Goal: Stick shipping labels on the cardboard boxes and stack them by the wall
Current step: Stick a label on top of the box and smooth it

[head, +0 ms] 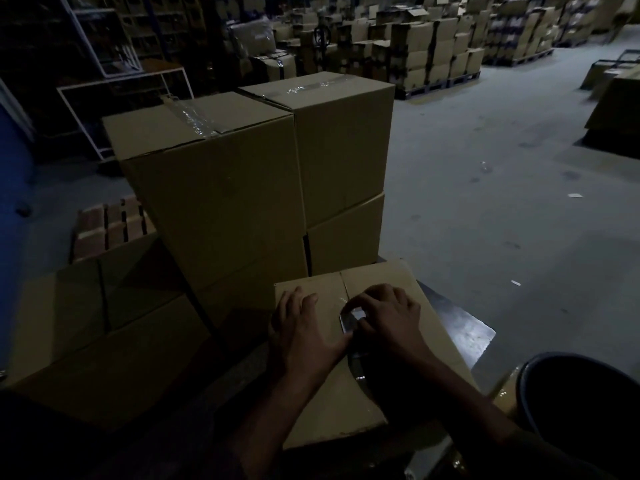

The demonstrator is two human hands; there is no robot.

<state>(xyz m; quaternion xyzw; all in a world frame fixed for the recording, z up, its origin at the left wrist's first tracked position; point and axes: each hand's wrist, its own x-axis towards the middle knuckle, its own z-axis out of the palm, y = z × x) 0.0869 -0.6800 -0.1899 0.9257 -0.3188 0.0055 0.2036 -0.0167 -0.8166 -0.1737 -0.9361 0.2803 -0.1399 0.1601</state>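
Observation:
A closed cardboard box (346, 403) lies in front of me on a metal surface, its top seam running away from me. My left hand (304, 327) rests flat on the box's left flap, fingers spread. My right hand (384, 315) curls over the seam and grips a roll of clear tape (349, 320); a shiny strip runs along the seam toward me. Behind stand taller sealed boxes: one at the left (214, 188), and a second (343, 140) stacked on a third (346, 233).
Flat cardboard (104, 341) lies at the left, with a wooden pallet (107, 226) behind it. A dark round bin (581, 400) sits at the lower right. Grey floor (502, 188) stretches to the right; pallets of boxes (426, 53) fill the back.

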